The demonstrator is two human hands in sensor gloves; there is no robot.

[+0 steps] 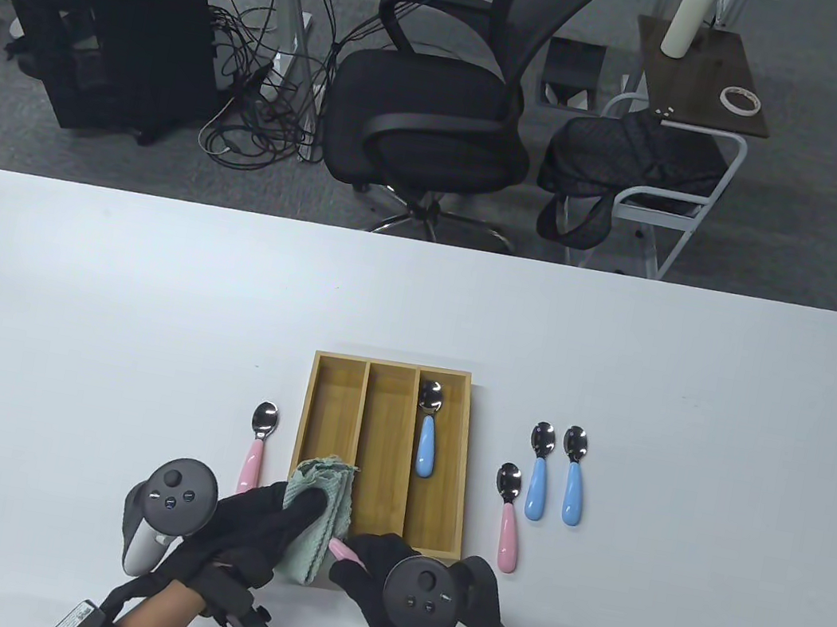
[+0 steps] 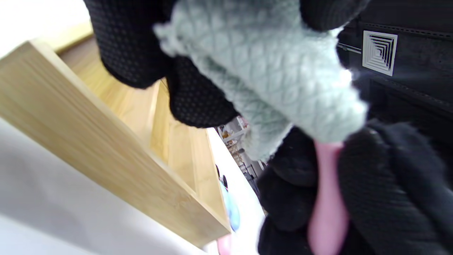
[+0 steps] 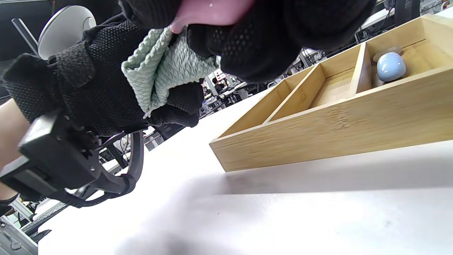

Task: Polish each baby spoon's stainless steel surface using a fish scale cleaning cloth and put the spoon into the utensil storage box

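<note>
My left hand (image 1: 268, 522) grips the pale green fish scale cloth (image 1: 319, 510) over the near-left corner of the bamboo storage box (image 1: 402, 370). The cloth (image 2: 269, 71) is wrapped around the bowl end of a pink-handled spoon (image 1: 346, 554), which hides the steel part. My right hand (image 1: 374, 565) holds that spoon by its pink handle (image 2: 327, 209). One blue-handled spoon (image 1: 427, 432) lies in the box's right compartment. Loose on the table are a pink spoon (image 1: 256, 447) left of the box, plus a pink spoon (image 1: 508, 517) and two blue spoons (image 1: 539, 471) (image 1: 574, 477) to its right.
The box's left and middle compartments (image 1: 382, 453) hold nothing. Beyond the white table's far edge (image 1: 431, 244) stand an office chair (image 1: 440, 99), a black cabinet and a side stand with a bag.
</note>
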